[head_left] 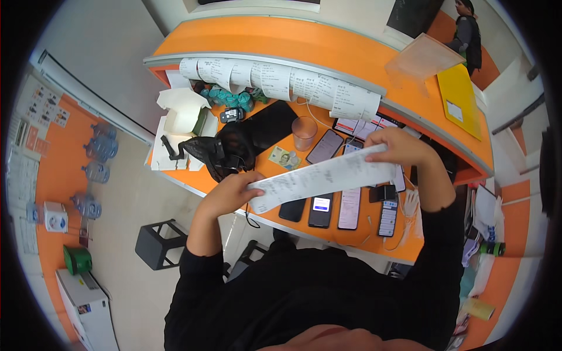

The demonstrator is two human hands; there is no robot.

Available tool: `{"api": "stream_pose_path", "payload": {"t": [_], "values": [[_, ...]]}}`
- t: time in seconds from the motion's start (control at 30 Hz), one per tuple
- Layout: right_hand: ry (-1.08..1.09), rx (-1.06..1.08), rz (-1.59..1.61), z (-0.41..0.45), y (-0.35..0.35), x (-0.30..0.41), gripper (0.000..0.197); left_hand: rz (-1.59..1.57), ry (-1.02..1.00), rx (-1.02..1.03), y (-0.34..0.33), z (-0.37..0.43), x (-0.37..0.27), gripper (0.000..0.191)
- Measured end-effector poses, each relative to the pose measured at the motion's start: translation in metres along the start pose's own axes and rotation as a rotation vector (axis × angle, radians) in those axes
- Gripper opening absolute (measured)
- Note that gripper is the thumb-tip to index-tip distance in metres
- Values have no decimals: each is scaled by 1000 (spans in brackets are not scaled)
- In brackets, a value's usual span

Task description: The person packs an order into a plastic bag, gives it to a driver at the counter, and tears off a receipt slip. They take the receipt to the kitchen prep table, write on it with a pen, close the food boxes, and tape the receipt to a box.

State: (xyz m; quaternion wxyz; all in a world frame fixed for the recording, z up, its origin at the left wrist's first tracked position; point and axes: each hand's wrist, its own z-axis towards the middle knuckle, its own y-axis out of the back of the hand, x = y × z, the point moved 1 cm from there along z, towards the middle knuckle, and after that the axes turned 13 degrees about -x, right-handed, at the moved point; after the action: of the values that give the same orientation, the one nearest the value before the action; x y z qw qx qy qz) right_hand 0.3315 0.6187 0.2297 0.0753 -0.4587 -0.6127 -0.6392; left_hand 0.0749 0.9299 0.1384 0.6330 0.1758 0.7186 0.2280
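A long printed paper receipt strip (320, 177) is stretched between my two hands above the orange desk (272, 140). My left hand (232, 193) pinches its left end, and my right hand (395, 147) grips it near the other end. Beneath and around the strip lie several smartphones, among them one with a lit pop-up (321, 210), one with a pale screen (350, 208) and one on a cable (387, 218). A banknote with coins (284, 157) and a pinkish plastic cup (304, 133) are beyond the strip. More printed receipts (276, 81) hang from the raised counter's edge.
A black mesh bag (219, 151), an open carton (184, 116) and a dark flat panel (270, 125) occupy the desk's left part. A yellow folder (459, 101) lies on the raised counter (272, 35). Black stools (160, 243) stand at left. A person (469, 37) is at upper right.
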Motion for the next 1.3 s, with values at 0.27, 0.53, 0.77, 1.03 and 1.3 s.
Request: {"api": "stream_pose_path", "payload": {"t": [0.27,0.53,0.77,1.03,1.3], "values": [[-77,-10,419,35,-56,23,23,121,-212,-99,24,-22,38,54],[306,-518,299,-19,-134,26,27,-226,-242,170,-57,23,-44,34],[-380,-1043,315,-258,-212,-80,13,-256,-155,502,-116,22,-59,15],[-1309,-1818,267,-622,-332,-171,15,-225,-139,494,-228,-9,-136,19],[-1643,-1834,-581,-876,-345,-250,84,-124,-132,545,-444,-61,-247,25]]}}
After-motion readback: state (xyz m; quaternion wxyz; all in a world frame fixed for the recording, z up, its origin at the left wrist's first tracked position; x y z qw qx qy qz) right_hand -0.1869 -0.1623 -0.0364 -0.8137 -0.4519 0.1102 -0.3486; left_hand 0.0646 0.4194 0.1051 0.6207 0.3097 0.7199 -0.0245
